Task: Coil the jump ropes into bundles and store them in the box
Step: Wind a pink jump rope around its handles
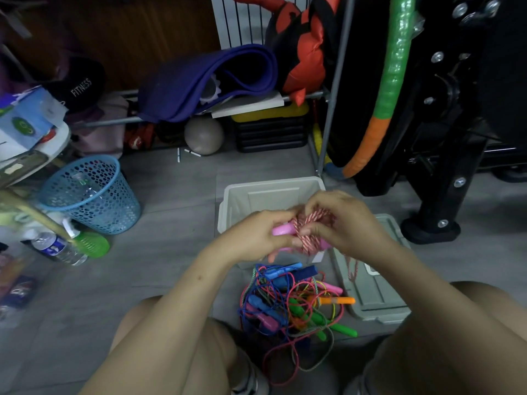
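Both hands work above the open grey box [233,201]. The left hand [256,238] has its grip clamped on the pink handle [281,230] of a red-and-white jump rope [306,228]; the right hand [342,220] pinches the rope's coils. At six o'clock from the box, a tangled pile of ropes [296,303] lies on the floor, with the box lid [373,292] at its three o'clock.

Single wide-angle view from head height, angled forward and steeply down past bare knees to the floor [171,195]. Close on both hands at frame centre, above a pale box [265,192]. Cluttered shelf [119,121] farther back, edges bowed.
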